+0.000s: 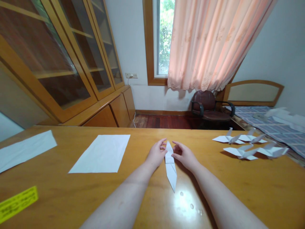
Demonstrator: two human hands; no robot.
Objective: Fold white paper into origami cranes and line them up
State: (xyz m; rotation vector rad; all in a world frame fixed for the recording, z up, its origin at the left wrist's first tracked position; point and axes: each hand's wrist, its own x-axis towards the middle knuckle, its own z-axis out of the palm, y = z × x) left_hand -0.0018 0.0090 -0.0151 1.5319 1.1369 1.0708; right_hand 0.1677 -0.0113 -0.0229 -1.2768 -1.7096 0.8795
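Folded paper [170, 159]: probably light, bendy; best pinched at its sides.
Left hand [157, 154]: curled; can't tell if gripping.
Right hand [185, 155]: loosely open beside it.

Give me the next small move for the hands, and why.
I'd probably press the folded paper along its crosswise crease with the right hand: the crease shows near mid-length, just nearer than that hand's thumb, while the left hand sits at the opposite edge.

Two bare hands [156, 155], slim fingers [163, 140], bare forearms [133, 194], tapering toward the wrists
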